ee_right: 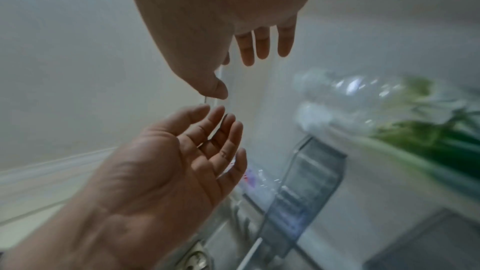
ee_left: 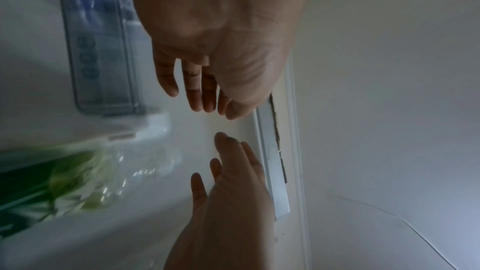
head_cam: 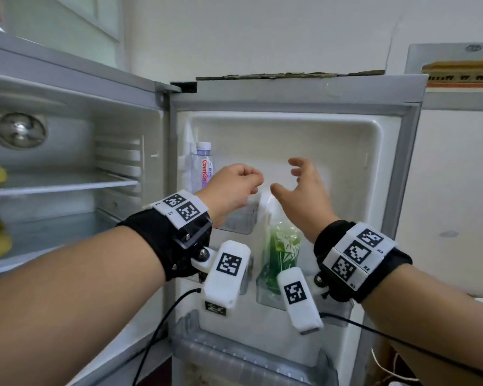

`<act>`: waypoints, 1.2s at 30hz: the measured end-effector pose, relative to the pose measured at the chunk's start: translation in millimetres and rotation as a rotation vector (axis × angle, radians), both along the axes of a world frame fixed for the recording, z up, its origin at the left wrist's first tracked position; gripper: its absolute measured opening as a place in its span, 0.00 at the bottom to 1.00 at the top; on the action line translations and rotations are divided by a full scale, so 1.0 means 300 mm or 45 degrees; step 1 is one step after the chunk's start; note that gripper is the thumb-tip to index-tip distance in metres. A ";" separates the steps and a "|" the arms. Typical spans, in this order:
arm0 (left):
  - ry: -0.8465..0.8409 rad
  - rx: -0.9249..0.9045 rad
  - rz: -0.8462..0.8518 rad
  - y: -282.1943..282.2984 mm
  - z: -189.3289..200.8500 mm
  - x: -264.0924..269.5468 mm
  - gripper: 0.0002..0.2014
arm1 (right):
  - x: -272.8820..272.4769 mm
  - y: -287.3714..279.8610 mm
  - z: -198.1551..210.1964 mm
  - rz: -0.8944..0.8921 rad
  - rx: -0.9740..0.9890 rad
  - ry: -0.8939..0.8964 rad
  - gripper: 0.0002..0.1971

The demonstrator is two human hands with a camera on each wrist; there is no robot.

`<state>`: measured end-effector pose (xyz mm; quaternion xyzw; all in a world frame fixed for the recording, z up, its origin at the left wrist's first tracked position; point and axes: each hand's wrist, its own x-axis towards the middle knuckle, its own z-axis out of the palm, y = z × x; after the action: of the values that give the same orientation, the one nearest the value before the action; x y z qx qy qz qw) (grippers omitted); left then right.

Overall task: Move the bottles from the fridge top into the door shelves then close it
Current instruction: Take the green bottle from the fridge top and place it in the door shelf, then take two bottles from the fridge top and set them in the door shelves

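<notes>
Both hands are empty: the left hand (head_cam: 236, 188) loosely curled, the right hand (head_cam: 304, 188) spread, side by side before the open fridge door (head_cam: 290, 129). A careless reach could knock over the water bottle (head_cam: 204, 165) or green bottle (head_cam: 283, 246) standing in the door shelves (head_cam: 265, 296).

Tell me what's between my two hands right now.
Nothing: in the head view, only bare white door liner shows between the left hand and right hand.

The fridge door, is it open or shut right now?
Open. The door is swung wide, its inner side facing the camera, with a water bottle and a green bottle in its shelves; the fridge's inner shelf shows beside it.
</notes>
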<state>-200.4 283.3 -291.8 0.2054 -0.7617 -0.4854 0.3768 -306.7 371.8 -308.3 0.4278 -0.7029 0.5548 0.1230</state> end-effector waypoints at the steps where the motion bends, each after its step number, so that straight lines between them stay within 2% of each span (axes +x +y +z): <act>1: 0.030 -0.017 0.027 -0.012 0.020 0.031 0.03 | 0.027 -0.012 0.025 0.059 -0.014 -0.019 0.28; 6: 0.083 -0.110 0.194 -0.084 0.110 0.184 0.03 | 0.162 -0.116 0.146 0.324 -0.106 -0.097 0.26; 13: 0.131 -0.178 0.436 -0.198 0.232 0.411 0.07 | 0.370 -0.304 0.280 0.623 -0.172 -0.148 0.26; 18: 0.133 -0.235 0.612 -0.302 0.324 0.594 0.06 | 0.507 -0.435 0.347 0.726 -0.192 -0.073 0.27; 24: 0.165 -0.342 0.764 -0.415 0.466 0.793 0.13 | 0.651 -0.582 0.455 0.822 -0.160 -0.016 0.29; 27: 0.210 -0.390 0.811 -0.463 0.544 0.879 0.03 | 0.733 -0.652 0.521 0.826 -0.180 0.025 0.28; 28: 0.203 -0.412 0.826 -0.480 0.570 0.905 0.04 | 0.759 -0.673 0.545 0.830 -0.187 0.030 0.28; 32: 0.239 -0.479 0.894 -0.539 0.666 1.006 0.11 | 0.853 -0.762 0.640 0.928 -0.204 -0.063 0.29; 36: 0.328 -0.425 0.920 -0.585 0.758 1.095 0.07 | 0.939 -0.848 0.733 1.007 -0.186 -0.155 0.32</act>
<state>128.1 107.7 -64.5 0.3330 -0.6555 -0.2137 0.6433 -25.0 117.3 -88.5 0.6216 -0.4489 0.6321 -0.1117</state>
